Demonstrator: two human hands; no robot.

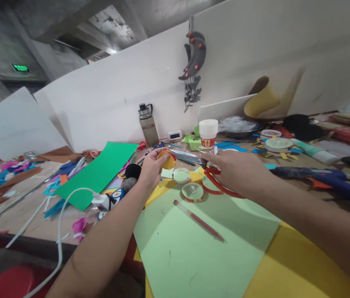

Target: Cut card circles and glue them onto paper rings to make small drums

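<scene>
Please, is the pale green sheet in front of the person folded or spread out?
Spread out: the pale green sheet lies flat, no fold shows, and a reddish pencil rests on it.

Behind the left hand [154,163] stands the bottle [149,129], behind the right hand [232,167] the cups [208,132], with the glue gun [324,179] to its right and, nearer than both hands, the pencil [199,221] on the paper [206,265].

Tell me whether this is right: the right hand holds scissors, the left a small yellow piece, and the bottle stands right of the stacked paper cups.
Wrong on the bottle: the head view shows it left of the stacked paper cups. The right hand does hold scissors and the left hand a small yellow piece.
</scene>
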